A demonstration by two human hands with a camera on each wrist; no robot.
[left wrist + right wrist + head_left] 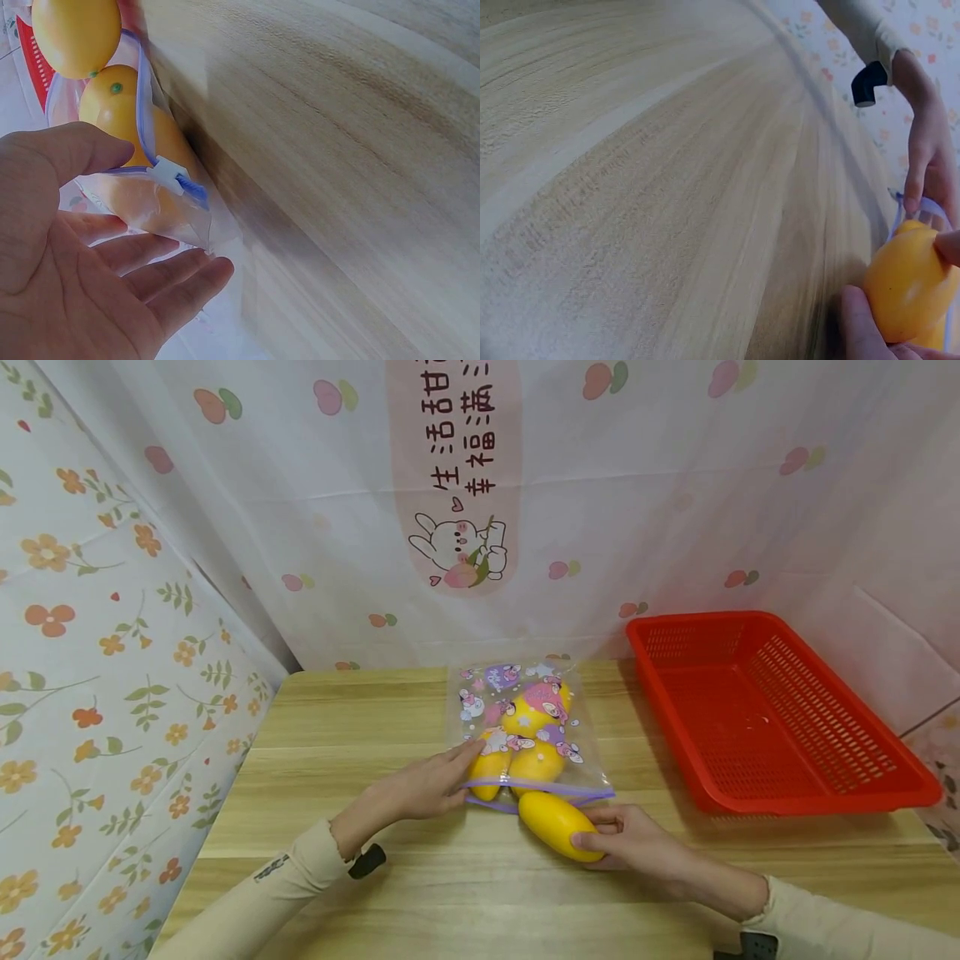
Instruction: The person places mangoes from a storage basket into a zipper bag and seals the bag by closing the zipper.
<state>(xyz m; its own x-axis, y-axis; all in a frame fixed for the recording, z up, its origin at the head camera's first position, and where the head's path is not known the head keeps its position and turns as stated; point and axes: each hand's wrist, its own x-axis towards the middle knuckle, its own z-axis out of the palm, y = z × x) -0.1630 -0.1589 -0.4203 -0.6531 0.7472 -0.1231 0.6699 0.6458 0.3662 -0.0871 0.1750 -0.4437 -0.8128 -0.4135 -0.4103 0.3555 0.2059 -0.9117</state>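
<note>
A clear printed zip bag (588, 764) with a purple zip lies on the table, its mouth toward me and parted. Several yellow mangoes (536, 763) are inside it. My right hand (637, 843) grips another smooth yellow mango (557, 825) between thumb and fingers, its far end at the bag's mouth. My left hand (423, 785) rests against the bag's left side with fairly straight fingers. In the left wrist view its thumb (97, 150) lies by the zip edge, near the white slider (169, 174). The right wrist view shows the held mango (907, 281) only partly covered by fingers.
A red plastic basket (693, 756) with slotted sides stands on the right of the wooden table (337, 718). Printed cloth (300, 485) hangs behind the table, and a floral cloth (112, 693) covers the left side.
</note>
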